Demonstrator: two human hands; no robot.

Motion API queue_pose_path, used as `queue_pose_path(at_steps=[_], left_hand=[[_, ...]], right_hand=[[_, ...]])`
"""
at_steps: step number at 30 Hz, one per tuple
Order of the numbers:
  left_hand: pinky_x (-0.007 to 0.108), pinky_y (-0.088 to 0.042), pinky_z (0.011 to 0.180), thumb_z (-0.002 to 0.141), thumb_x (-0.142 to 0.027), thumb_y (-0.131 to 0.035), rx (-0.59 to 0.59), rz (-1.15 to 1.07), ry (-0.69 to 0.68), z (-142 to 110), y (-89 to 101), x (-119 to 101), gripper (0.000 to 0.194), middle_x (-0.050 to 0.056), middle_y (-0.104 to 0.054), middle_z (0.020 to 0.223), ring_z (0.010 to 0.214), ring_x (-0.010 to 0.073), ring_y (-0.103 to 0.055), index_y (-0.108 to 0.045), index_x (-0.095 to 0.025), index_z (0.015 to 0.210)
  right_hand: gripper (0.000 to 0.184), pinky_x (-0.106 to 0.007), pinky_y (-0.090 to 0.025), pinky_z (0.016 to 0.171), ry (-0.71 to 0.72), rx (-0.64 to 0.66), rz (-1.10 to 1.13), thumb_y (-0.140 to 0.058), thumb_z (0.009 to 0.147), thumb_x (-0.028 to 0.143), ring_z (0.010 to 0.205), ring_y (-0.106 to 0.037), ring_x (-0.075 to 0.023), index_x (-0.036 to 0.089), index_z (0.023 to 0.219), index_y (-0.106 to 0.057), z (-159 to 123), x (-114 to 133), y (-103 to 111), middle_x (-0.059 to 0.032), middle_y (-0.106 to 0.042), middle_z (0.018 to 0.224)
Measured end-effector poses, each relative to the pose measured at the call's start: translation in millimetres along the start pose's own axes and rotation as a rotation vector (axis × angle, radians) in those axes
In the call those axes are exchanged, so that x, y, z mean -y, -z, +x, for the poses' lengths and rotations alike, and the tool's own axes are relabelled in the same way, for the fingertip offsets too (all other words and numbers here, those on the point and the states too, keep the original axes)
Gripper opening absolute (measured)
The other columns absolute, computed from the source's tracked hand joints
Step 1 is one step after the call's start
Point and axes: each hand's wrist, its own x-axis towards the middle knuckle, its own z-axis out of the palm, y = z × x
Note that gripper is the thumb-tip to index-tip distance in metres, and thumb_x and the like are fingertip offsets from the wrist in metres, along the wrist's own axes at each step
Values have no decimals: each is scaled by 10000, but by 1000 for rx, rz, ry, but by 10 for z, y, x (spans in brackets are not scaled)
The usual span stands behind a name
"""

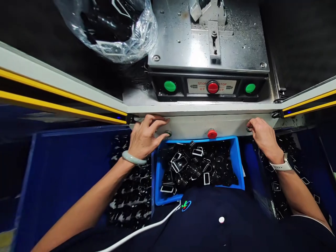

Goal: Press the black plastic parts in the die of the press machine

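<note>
My left hand [144, 136] rests at the white front panel [189, 126], its thumb on a small dark green button [169, 133] and its fingers spread over the panel's top edge. At the panel's other end, my right hand [263, 135] has its fingers curled, with the thumb at a second button [248, 130] that it partly covers. Neither hand shows anything held. Between them a red knob [212, 133] sticks out of the panel. Just below stands a blue bin [237, 154] with many glossy black parts [194, 169], some showing white rectangular outlines.
Behind the panel, a metal machine plate [178, 52] carries a clamping fixture [214, 35]; its control box has green buttons [170, 86] and a red stop button [212, 87]. A clear plastic bag [141, 42] of black parts sits left. Yellow-striped guards [63, 101] flank both sides. A white cable [147, 226] crosses my front.
</note>
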Motion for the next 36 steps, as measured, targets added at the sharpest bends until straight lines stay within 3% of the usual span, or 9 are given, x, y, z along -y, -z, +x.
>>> queue_pose_path(at_steps=[5, 8, 11, 16, 21, 25, 28, 33, 36], left_hand=[[426, -462, 904, 1015, -317, -617, -57, -45, 11, -92, -28, -416, 310, 152, -645, 1288, 1097, 309, -655, -665, -214, 1303], [391, -457, 884, 1045, -348, -599, 60, -124, -146, -107, -103, -702, 280, 112, -693, 1224, 1092, 281, -640, -665, -232, 1292], [382, -440, 869, 1037, -323, -616, 207, -77, -251, -109, -223, -880, 306, 110, -706, 1255, 1095, 282, -627, -647, -234, 1329], [396, -474, 864, 1038, -203, -524, 367, -67, -296, -161, -340, -865, 356, 121, -677, 1196, 1034, 267, -612, -621, -206, 1380], [413, -514, 881, 1017, -246, -589, 424, -310, -257, -131, -145, -790, 269, 107, -604, 1105, 1008, 265, -578, -695, -189, 1257], [353, -487, 773, 982, -440, -695, 393, -561, -80, -13, 115, -889, 252, 36, -530, 914, 803, 188, -522, -769, -211, 1055], [296, -456, 671, 930, -563, -728, 419, -878, 177, 73, 189, -969, 350, 28, -537, 900, 744, 150, -503, -769, -216, 951], [214, -404, 587, 794, -649, -845, 417, -1355, 523, 148, 50, -994, 488, 34, -605, 952, 760, 120, -506, -712, -193, 907], [196, -408, 567, 726, -640, -909, 387, -1527, 599, 161, -54, -994, 526, 11, -589, 898, 741, 106, -500, -725, -197, 941]], right_hand=[[258, -335, -420, 690, 66, 27, -60, -429, 1062, 143, 970, -610, -247, 181, 1107, -680, -196, 380, -88, -122, -711, 1056], [265, -320, -440, 677, 139, 275, -37, -416, 1088, 188, 945, -643, -239, 182, 1136, -677, -311, 769, -311, -128, -719, 1063], [317, -334, -473, 694, 111, 460, -75, -400, 1046, 85, 971, -672, -272, 139, 1202, -671, -325, 1079, -579, -182, -719, 1114], [446, -346, -526, 754, 129, 496, -51, -392, 970, -28, 1068, -676, -288, 143, 1292, -649, -266, 1197, -792, -205, -714, 1200], [377, -336, -528, 752, 146, 484, -22, -410, 1007, 29, 1065, -668, -278, 144, 1278, -646, -281, 1133, -749, -195, -715, 1180], [261, -311, -513, 753, 159, 439, 20, -461, 1025, 97, 1070, -658, -258, 152, 1209, -637, -317, 1057, -659, -158, -711, 1163], [163, -320, -517, 772, 192, 339, 244, -464, 1041, 164, 969, -659, -229, 171, 1090, -619, -362, 972, -591, -114, -707, 1060], [81, -307, -540, 747, 100, 248, 749, -528, 1004, 235, 811, -663, -164, 203, 947, -576, -414, 905, -465, -53, -715, 982], [151, -292, -567, 742, -39, 229, 1003, -608, 972, 299, 847, -693, -158, 204, 1090, -603, -395, 915, -379, -37, -720, 978]])
